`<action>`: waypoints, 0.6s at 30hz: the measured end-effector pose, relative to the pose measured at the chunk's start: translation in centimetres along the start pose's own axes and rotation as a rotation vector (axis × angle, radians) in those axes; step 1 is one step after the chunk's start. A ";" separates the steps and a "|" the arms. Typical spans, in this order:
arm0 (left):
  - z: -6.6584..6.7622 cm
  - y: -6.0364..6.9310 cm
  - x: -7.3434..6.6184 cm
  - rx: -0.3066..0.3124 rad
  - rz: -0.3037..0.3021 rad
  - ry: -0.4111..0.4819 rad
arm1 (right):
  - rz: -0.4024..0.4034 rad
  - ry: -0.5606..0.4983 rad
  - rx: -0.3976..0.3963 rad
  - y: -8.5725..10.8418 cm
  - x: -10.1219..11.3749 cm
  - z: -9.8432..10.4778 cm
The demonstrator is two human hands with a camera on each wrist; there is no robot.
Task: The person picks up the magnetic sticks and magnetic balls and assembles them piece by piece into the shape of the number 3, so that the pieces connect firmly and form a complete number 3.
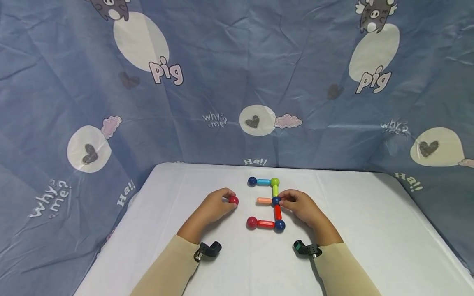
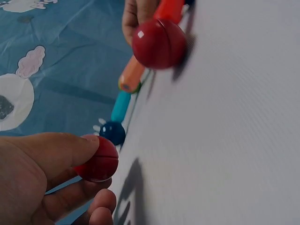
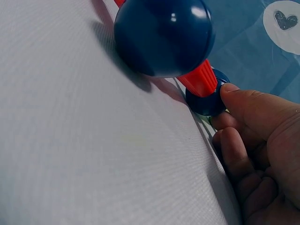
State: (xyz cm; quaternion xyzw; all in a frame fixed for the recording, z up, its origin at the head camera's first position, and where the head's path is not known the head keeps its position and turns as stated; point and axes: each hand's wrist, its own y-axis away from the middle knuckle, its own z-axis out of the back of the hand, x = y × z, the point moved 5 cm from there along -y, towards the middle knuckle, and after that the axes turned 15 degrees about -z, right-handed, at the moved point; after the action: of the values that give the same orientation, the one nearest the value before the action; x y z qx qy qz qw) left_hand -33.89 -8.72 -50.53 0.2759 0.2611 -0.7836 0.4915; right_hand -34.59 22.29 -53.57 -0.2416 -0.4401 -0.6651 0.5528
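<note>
My left hand (image 1: 216, 204) pinches a red ball (image 2: 104, 161) between thumb and fingers, just above the table. On the right, my right hand (image 1: 301, 206) holds the middle dark blue ball (image 1: 275, 201) by thumb and fingertips. That ball joins a lime stick (image 1: 275, 191), a red stick (image 1: 277, 212) and an orange stick (image 1: 264, 200) whose left end is free. Above, a lime ball (image 1: 275, 181) meets a light blue stick (image 1: 263, 181) ending in a dark blue ball (image 1: 252, 181). Below, another dark blue ball (image 3: 164, 35) connects through a red stick (image 1: 266, 224) to a red ball (image 1: 252, 222).
The joined balls and sticks lie flat on a white-covered table (image 1: 370, 222). A blue printed cloth (image 1: 229, 82) hangs behind it and at the sides. Each wrist wears a small black camera, such as the left one (image 1: 211, 249).
</note>
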 end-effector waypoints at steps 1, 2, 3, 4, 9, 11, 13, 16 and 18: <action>-0.2 -0.3 -0.2 -0.001 0.002 0.006 | -0.001 -0.004 0.001 0.0 0.0 0.0; -0.4 -0.7 -0.4 0.000 0.002 0.016 | -0.001 -0.005 -0.002 0.0 0.0 0.0; -0.6 -1.0 -0.7 0.004 -0.002 0.023 | -0.004 -0.007 -0.005 -0.1 0.0 0.0; -0.8 -1.3 -0.9 0.009 -0.004 0.032 | -0.003 -0.008 -0.004 -0.1 0.0 0.0; -2.0 -2.4 -1.8 0.033 -0.015 0.057 | -0.010 -0.014 0.000 0.0 -0.1 -0.2; -2.4 -2.6 -2.0 0.036 -0.006 0.058 | -0.006 -0.011 0.009 0.1 0.0 -0.2; -2.9 -2.7 -2.1 0.036 -0.002 0.061 | -0.006 -0.005 0.005 0.1 0.0 -0.2; -3.5 -2.8 -2.2 0.030 0.015 0.075 | 0.000 0.004 -0.002 0.1 0.0 -0.1; -3.8 -2.8 -2.3 0.019 0.019 0.085 | 0.003 0.008 -0.006 0.0 0.0 -0.1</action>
State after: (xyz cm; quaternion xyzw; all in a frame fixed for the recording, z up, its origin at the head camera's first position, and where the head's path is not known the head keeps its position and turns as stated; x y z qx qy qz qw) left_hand -34.99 -3.65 -51.24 0.3162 0.2717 -0.7689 0.4848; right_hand -34.54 22.19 -53.57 -0.2412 -0.4354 -0.6666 0.5549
